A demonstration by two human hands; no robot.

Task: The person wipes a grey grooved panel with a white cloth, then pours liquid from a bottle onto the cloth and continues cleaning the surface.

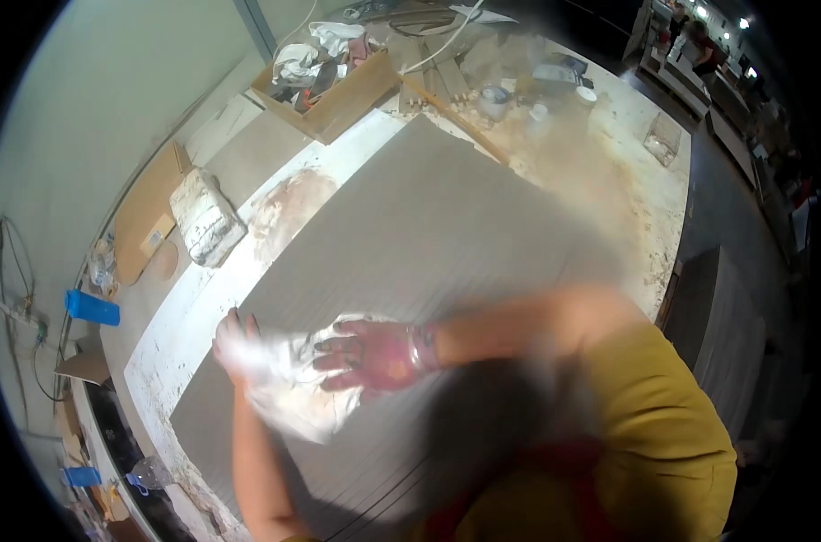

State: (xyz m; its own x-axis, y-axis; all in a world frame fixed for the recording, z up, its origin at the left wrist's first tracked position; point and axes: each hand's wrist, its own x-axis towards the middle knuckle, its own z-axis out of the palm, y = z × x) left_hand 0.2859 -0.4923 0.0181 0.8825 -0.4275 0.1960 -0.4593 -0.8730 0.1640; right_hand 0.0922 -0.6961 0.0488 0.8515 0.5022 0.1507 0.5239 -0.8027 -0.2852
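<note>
A crumpled white cloth [307, 397] lies on a large grey wood-grain panel [410, 217] in front of me. My right hand [374, 355], in a pinkish-red work glove, rests on the cloth's right part with its fingers spread and pointing left. At the cloth's left edge is my left hand [233, 341], smeared by motion and partly covered by white fabric. Its fingertips show beyond the cloth, but its grip is not clear.
The panel lies on a dusty white table [149, 348]. Beyond it stand a wooden box [343, 101] of rags, a wooden strip [460, 122] and several small containers. At left are a dusty white wrapped block [205, 217] and a blue object [93, 308]. Grey boards [713, 334] stand at right.
</note>
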